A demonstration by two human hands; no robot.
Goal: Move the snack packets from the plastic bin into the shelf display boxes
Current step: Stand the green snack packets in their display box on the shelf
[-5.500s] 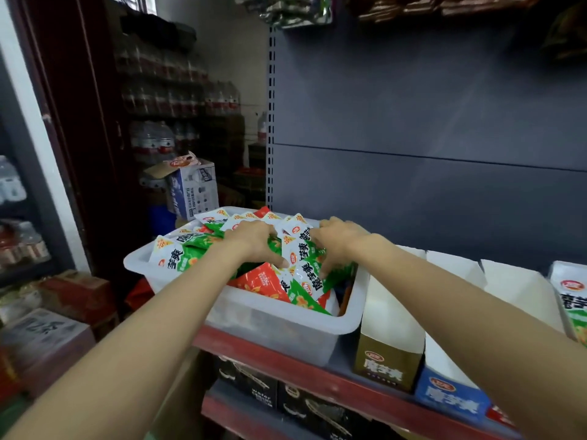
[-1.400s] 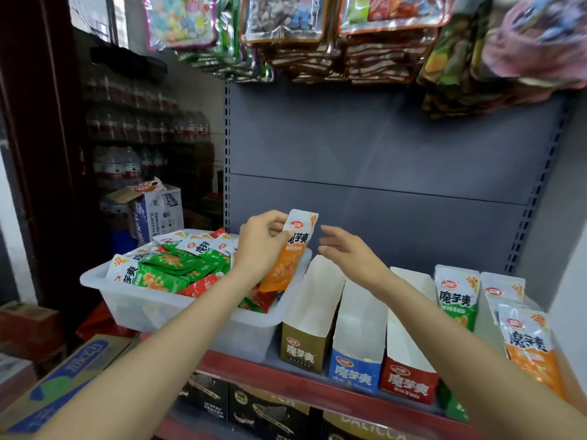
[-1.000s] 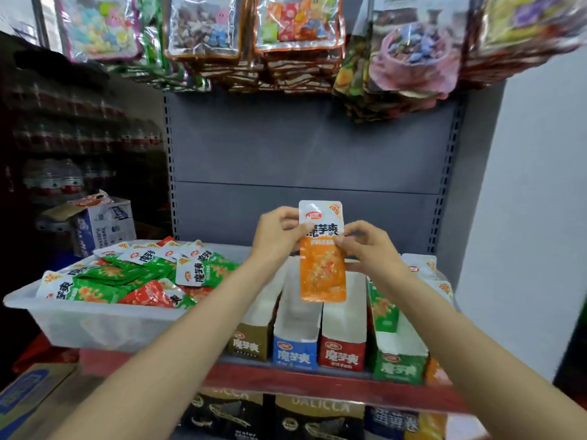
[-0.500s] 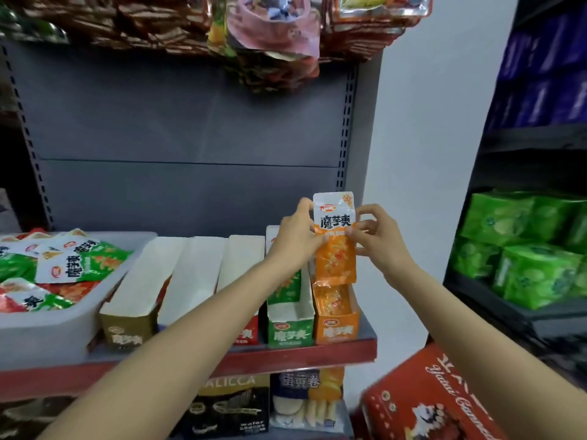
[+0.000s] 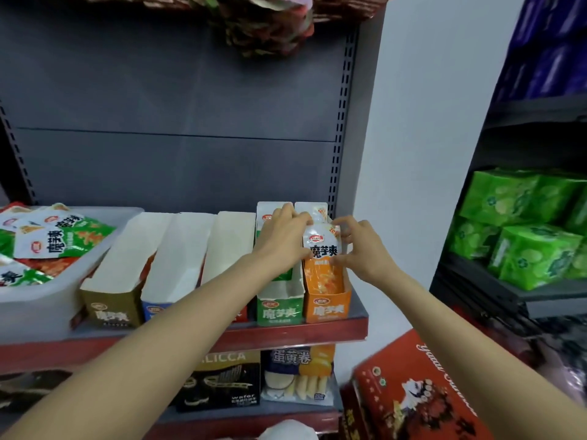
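An orange snack packet (image 5: 323, 258) stands with its lower end inside the orange display box (image 5: 328, 308) at the right end of the shelf. My left hand (image 5: 281, 239) pinches its left edge and my right hand (image 5: 360, 246) pinches its right edge. A green display box (image 5: 279, 309) with green packets stands just left of it. Further left stand red (image 5: 241, 314), blue (image 5: 155, 309) and gold (image 5: 111, 309) boxes. The clear plastic bin (image 5: 41, 306) at far left holds several green and red packets (image 5: 60, 238).
The red shelf edge (image 5: 286, 336) runs below the boxes. Wafer and egg-roll packs (image 5: 298, 373) sit on the lower shelf. A red gift box (image 5: 413, 392) lies at lower right. Green packages (image 5: 527, 230) fill a dark rack at right. Bagged snacks (image 5: 270, 23) hang overhead.
Both hands have lowered the orange packet from above the shelf into the orange display box. The view has come closer to the right end of the shelf.
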